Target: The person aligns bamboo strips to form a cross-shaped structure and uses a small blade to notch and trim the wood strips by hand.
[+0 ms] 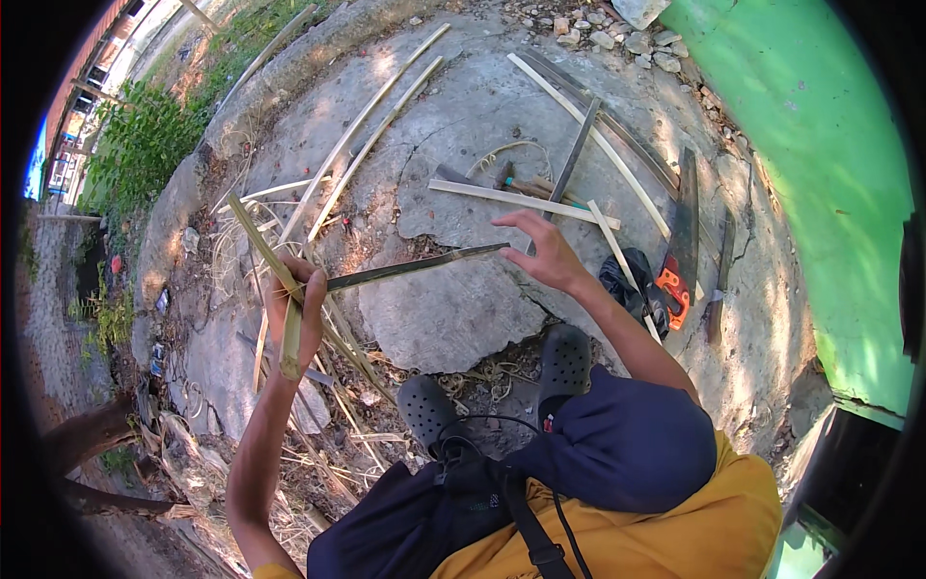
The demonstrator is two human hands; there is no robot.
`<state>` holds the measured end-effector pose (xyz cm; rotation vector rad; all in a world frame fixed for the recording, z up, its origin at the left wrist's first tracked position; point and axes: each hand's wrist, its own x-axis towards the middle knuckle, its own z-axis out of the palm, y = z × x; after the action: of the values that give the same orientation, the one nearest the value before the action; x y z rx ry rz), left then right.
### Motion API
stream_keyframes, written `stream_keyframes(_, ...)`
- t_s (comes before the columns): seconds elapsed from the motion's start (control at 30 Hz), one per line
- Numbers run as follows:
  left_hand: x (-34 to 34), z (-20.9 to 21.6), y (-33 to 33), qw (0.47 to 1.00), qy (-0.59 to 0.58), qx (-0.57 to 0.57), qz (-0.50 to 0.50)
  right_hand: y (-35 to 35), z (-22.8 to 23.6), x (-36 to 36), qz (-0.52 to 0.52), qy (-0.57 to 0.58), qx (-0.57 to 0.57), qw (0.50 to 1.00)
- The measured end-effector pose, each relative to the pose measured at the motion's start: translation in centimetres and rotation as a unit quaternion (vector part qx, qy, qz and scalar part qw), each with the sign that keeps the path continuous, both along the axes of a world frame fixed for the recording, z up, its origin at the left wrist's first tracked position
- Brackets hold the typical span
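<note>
Left hand [297, 307]: raised before the body, forearm coming up from the lower edge, fingers curled shut around one pale green bamboo strip [271, 280]. The strip ran aslant through the fist, its squared lower end jutting below the palm, its upper end pointing up and to the left.

Right hand [543, 253]: stretched forward, fingers spread and half open, gripping nothing fully. Its fingertips met, or nearly met, the far end of one long dark blade [415, 265]; contact could not be settled at this size. The blade lay nearly level between the two hands, its near end at the left fist.

Bamboo strip, held: one. Narrow, flat, yellow-green, cleanly split.

Loose bamboo slats [371, 121] on the cracked concrete slab [453, 309]: at least six, long, pale, scattered up the slab in two loose fans.

Handsaw [681, 232]: one, dark blade, orange handle, lying to the right of the right forearm.

Black clogs [564, 362]: two, worn, toes on the slab's broken edge.

Green wall [820, 145]: one, at right.

Shavings and thin offcuts: uncounted, strewn below the left hand.
</note>
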<state>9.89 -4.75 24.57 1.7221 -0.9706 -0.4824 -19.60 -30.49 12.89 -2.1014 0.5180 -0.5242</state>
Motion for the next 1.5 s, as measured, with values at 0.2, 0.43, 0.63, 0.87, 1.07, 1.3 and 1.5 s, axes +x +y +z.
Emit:
stream_keyframes(0.2,2.8,-2.6,-0.9,0.997,-0.014,-0.013,0.075,-2.4,-4.6,-5.2,-0.148,0.049,-0.034,0.987)
stream_keyframes(0.43,6.1,-3.1,0.7,0.996,-0.075,-0.023,0.028,-3.2,-7.5,-6.2,-0.212,0.088,-0.089,0.969)
stream_keyframes(0.63,5.3,-4.3,2.1,0.996,-0.074,0.017,0.041,-3.2,-7.4,-5.8,-0.177,0.092,-0.099,0.975)
stream_keyframes(0.87,4.1,-3.2,4.8,0.984,-0.126,0.122,0.015,-0.5,-8.2,-5.0,-0.116,0.087,-0.090,0.985)
stream_keyframes(1.07,3.9,-5.2,6.0,0.992,-0.101,0.072,0.030,1.2,-7.5,-4.2,-0.086,0.085,-0.070,0.990)
stream_keyframes(1.3,3.3,-5.3,5.7,0.998,-0.009,0.040,0.049,3.5,-6.2,-1.8,-0.029,0.077,-0.086,0.993)
stream_keyframes(1.5,1.5,-3.8,4.8,0.999,0.004,0.000,0.034,3.5,-5.3,0.0,0.014,0.067,-0.097,0.993)
